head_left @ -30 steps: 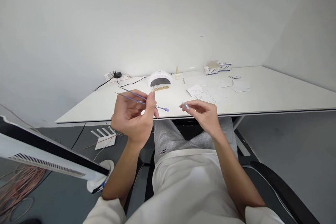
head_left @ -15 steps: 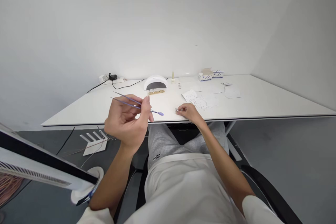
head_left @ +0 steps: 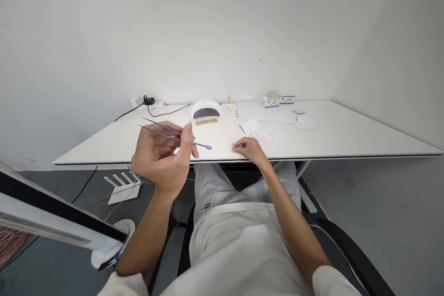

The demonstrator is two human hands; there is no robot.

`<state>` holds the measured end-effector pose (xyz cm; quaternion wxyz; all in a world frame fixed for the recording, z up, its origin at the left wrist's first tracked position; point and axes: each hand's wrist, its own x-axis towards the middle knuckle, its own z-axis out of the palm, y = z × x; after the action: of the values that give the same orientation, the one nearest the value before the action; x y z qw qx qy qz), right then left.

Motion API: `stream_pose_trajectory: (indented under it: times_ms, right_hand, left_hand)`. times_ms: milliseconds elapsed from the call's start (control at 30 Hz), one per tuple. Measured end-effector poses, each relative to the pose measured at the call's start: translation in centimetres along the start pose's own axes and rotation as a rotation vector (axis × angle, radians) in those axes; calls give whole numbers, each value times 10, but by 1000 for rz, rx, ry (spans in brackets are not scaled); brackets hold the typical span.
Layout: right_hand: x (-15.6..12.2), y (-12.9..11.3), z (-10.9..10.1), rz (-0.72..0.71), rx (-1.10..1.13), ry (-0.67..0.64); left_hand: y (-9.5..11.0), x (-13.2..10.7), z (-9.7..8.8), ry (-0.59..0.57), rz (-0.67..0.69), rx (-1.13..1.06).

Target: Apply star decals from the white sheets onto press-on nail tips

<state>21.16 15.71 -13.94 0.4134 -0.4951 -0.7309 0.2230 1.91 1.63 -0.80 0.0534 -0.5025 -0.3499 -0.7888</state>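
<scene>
Splayed purple tweezers, silvery piece

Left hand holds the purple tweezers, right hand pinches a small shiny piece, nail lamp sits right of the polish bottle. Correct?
Not quite: the nail lamp sits left of the polish bottle, as the head view shows. The left hand does hold the purple tweezers, and the right hand pinches a small shiny piece.
</scene>
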Motion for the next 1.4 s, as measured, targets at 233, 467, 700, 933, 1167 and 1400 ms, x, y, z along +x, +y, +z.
stream_pose_trajectory:
  times_ms: [233,467,700,933,1167,1400]
  right_hand:
    - [-3,-1,-9,-53,27,-31]
    - [5,16,-84,84,-63,75]
    - [43,36,-123,341,-228,174]
    - [88,12,-70,387,-125,163]
    - [47,-45,-99,151,192,368]
    - [-78,-88,-67,85,650,553]
  left_hand:
    - [1,7,-4,55,17,6]
    - [1,8,-3,56,15,-15]
    - [-13,6,-5,-327,-75,66]
    - [-18,4,-12,-434,107,172]
    - [-17,10,-10,-755,69,297]
    - [-3,-6,-5,-964,24,258]
